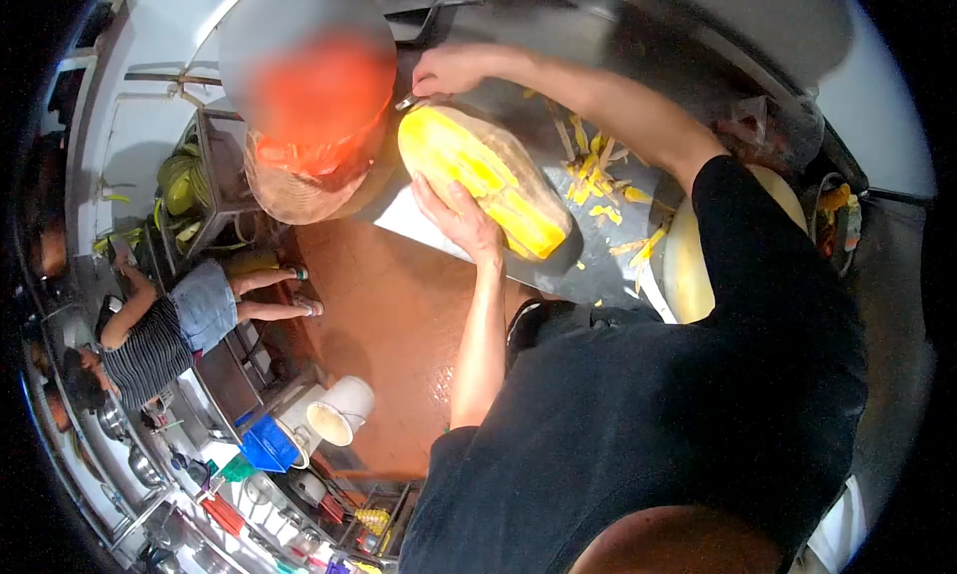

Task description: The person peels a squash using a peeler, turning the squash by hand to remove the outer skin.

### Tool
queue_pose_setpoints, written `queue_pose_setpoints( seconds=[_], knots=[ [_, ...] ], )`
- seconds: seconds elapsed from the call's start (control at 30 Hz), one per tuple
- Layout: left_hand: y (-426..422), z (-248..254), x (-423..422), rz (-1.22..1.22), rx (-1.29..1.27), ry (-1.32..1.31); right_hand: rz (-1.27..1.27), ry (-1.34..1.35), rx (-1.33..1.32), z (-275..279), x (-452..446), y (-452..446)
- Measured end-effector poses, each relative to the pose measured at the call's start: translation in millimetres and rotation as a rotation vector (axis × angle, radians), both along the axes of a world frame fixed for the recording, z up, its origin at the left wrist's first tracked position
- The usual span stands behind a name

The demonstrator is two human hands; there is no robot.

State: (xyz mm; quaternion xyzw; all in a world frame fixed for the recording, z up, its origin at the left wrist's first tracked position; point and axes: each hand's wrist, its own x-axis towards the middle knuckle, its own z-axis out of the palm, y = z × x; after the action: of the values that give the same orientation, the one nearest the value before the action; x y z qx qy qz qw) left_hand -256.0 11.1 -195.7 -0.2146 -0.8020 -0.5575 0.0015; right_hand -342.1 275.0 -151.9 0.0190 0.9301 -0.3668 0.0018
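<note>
A long, large squash (486, 183) lies on the metal worktop, partly peeled so that yellow-orange flesh shows along its near side. My left hand (461, 218) is spread against the squash's lower side, holding it steady. At its far end, my right hand (449, 70) is closed around a small metal tool, apparently a peeler (407, 102), close to the rind. Strips of peel (590, 165) lie scattered beside the squash. A second pale yellow squash (688, 265) is partly hidden by my right upper arm, with a whitish blade (655, 293) near it.
A round container (299, 190) with red plastic in it stands beyond the worktop, its top blurred. Across the reddish floor (399, 295), another person (150, 345) works at a counter. A white bucket (341, 411) and a blue bin (269, 444) stand there; green vegetables (182, 185) fill a rack.
</note>
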Motion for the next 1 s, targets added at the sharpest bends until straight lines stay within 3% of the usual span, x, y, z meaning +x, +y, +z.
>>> queue_pose_setpoints(
  seconds=[0.1,0.2,0.4,0.47,0.53,0.6,0.67,0.7,0.8,0.9,0.93,0.97,1.0],
  knots=[
    [4.9,1.8,1.5,-0.005,-0.031,0.019,0.033,-0.225,0.075,24.3,7.0,-7.5],
    [8.2,9.2,5.1,0.014,-0.035,0.026,-0.011,-0.08,0.065,16.3,35.3,-18.0],
    [6.8,5.4,1.3,0.03,-0.036,0.053,-0.425,0.074,0.07,20.7,152.3,-97.8],
    [2.1,3.5,-0.9,0.027,-0.017,0.044,-0.486,0.216,0.193,8.4,203.7,-138.1],
    [-3.3,-7.0,-4.1,0.031,-0.008,0.061,-0.575,0.151,0.197,-28.4,267.6,-188.9],
    [-6.3,-0.3,-0.4,0.043,0.012,0.002,-0.593,-0.305,0.12,2.0,316.1,-225.5],
    [-7.7,2.7,-1.8,0.011,0.038,-0.006,-0.52,-0.205,0.016,-11.4,358.0,-227.0],
    [-6.2,1.1,-3.2,-0.008,0.032,0.01,-0.487,-0.139,-0.026,-6.7,359.2,-226.4],
    [-3.9,1.2,-0.5,0.026,-0.037,-0.018,-0.557,-0.389,-0.103,16.3,336.9,-182.7],
    [-8.8,0.6,-1.4,0.0,0.008,-0.025,-0.518,-0.082,-0.101,45.4,237.9,-117.9],
    [-10.4,0.3,-2.3,-0.008,0.016,-0.023,-0.489,0.04,0.013,32.7,198.1,-93.3],
    [-9.8,0.8,-2.6,-0.007,0.024,-0.032,-0.464,0.011,0.019,40.5,153.2,-75.2],
    [-8.4,-0.2,-3.0,-0.003,0.011,-0.023,-0.383,0.14,-0.063,13.2,107.5,-49.2]
  ],
)
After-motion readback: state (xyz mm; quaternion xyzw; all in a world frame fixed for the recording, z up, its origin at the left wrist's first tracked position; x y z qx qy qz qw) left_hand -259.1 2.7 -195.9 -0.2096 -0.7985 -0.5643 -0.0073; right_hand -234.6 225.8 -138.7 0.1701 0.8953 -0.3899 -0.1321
